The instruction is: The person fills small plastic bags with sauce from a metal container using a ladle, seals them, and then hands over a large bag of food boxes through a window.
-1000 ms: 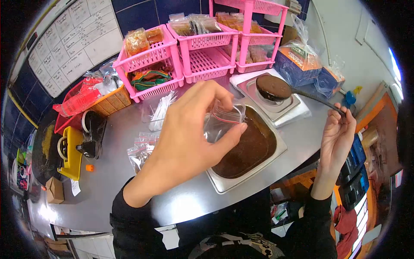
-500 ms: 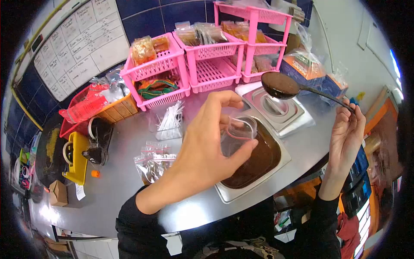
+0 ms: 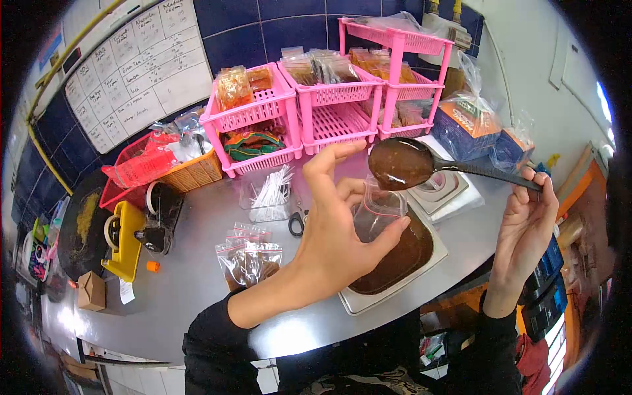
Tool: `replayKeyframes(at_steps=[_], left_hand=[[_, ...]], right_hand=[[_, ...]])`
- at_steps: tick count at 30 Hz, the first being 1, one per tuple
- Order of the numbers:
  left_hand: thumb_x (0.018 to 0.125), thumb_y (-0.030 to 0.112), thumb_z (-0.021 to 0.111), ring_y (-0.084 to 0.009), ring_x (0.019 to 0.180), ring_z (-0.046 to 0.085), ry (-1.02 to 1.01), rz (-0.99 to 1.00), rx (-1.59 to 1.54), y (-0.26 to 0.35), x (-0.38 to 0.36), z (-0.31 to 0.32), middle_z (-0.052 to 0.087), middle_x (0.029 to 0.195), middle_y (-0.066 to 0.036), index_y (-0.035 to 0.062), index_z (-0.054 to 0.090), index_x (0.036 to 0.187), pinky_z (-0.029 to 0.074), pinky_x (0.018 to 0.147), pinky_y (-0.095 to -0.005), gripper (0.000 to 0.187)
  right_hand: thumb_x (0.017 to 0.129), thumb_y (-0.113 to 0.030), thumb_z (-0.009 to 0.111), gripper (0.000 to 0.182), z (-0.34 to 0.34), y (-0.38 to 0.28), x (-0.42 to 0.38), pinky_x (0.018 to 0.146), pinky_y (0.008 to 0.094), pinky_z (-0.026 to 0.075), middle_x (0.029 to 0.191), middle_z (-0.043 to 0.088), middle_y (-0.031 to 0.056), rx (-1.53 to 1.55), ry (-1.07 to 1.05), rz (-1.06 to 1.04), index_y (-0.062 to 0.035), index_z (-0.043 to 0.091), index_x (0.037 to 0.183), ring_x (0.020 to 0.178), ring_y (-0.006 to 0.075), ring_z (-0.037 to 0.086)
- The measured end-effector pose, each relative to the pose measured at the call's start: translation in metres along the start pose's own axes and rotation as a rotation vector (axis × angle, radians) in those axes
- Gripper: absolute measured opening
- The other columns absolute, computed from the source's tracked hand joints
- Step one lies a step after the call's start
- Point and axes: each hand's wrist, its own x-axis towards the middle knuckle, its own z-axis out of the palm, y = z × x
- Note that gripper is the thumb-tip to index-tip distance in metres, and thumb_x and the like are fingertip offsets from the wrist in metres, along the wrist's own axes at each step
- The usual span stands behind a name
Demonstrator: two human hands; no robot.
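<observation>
My left hand [image 3: 339, 230] holds a small clear zip bag [image 3: 380, 214] with its mouth spread, above a steel container of brown sauce [image 3: 411, 260]. The handle of a black ladle [image 3: 487, 172] is pinched in my right hand [image 3: 523, 230]. Brown sauce fills the bowl of the ladle, which hangs just above the bag's mouth. Left of my left hand, several filled zip bags [image 3: 249, 260] lie on the steel table.
Pink racks [image 3: 336, 118] with packets stand at the back. A clear box of white sticks [image 3: 270, 195], scissors [image 3: 297, 224] and a yellow tape dispenser [image 3: 125, 243] are on the left. Behind the sauce lies a steel lid [image 3: 440, 186]; blue-orange boxes [image 3: 466, 128] stand back right.
The ladle has moved left and down, closer to the bag, and its bowl is now over the bag's mouth. The bag shows more widely spread. The camera view has shifted slightly.
</observation>
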Motion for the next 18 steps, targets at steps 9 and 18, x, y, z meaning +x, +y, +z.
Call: replayKeyframes(at_steps=[9, 18], left_hand=[[0.068, -0.008, 0.071, -0.0226, 0.103, 0.051, 0.020, 0.016, -0.119, 0.003, 0.000, 0.000, 0.025, 0.130, -0.016, 0.0116, 0.013, 0.126, 0.046, 0.089, -0.0356, 0.084], [0.069, -0.003, 0.071, -0.0231, 0.094, 0.055, 0.087, 0.075, -0.097, 0.004, 0.000, 0.000, 0.025, 0.128, -0.017, -0.0024, 0.016, 0.124, 0.048, 0.084, -0.0324, 0.078]], right_hand=[[0.097, -0.026, 0.036, 0.022, 0.011, -0.006, -0.014, 0.052, 0.0222, 0.041, 0.095, 0.052, 0.0092, -0.205, -0.057, -0.206, -0.0067, 0.046, 0.096, 0.066, 0.0103, 0.047], [0.098, -0.027, 0.032, 0.023, 0.010, -0.013, -0.025, 0.050, 0.0248, 0.047, 0.095, 0.049, 0.0115, -0.295, -0.207, -0.360, -0.0071, 0.042, 0.097, 0.067, 0.0125, 0.050]])
